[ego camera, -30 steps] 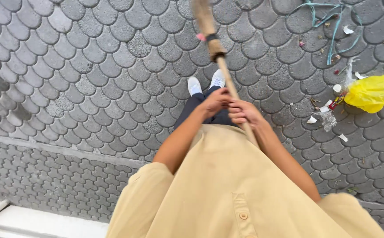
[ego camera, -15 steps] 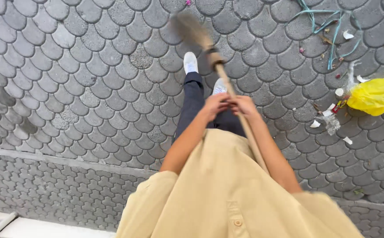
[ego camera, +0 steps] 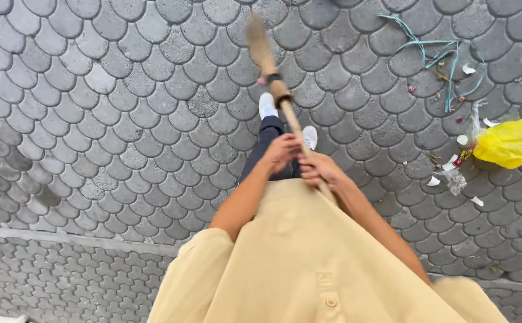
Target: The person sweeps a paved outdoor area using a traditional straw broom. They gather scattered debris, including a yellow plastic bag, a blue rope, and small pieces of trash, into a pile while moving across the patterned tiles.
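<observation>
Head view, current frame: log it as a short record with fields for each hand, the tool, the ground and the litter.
left hand: left hand closed around the broom handle, ahead of the other hand
right hand: right hand closed around the same handle, nearer the body
tool: broom with a wooden handle, its bristle head blurred, out ahead of the white shoes
ground: grey scale-shaped paving
litter: yellow plastic bag, teal string and paper scraps, to the right, apart from the broom
</observation>
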